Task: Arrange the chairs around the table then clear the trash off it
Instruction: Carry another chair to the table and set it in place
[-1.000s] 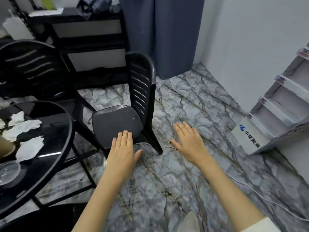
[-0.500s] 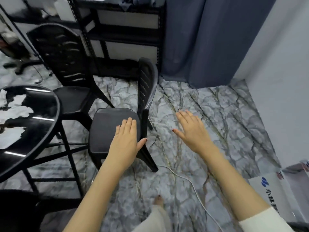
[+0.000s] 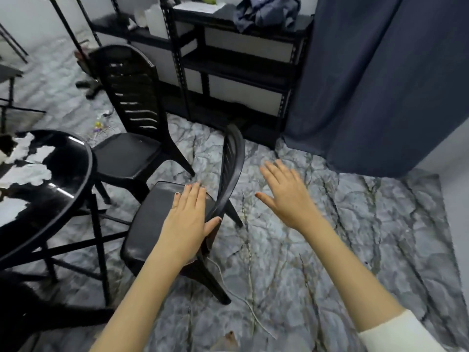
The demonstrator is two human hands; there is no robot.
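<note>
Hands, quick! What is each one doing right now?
Left hand: open, fingers straight, over the seat of the near chair, holding nothing.
Right hand: open, fingers spread, holding nothing.

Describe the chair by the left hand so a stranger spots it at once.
Find the round black table at left. Beside it stand two black slatted chairs. Take the nearer chair, backrest edge-on, left hand over its seat; the farther chair shows its slats.

left hand (image 3: 189,219): thin ring (image 3: 174,206) on one finger, dark polish on the nails (image 3: 178,195). right hand (image 3: 286,196): dark reddish polish visible on the thumbnail. Right arm: cream-white sleeve (image 3: 396,334), soft fabric, cuff ending mid-forearm
</note>
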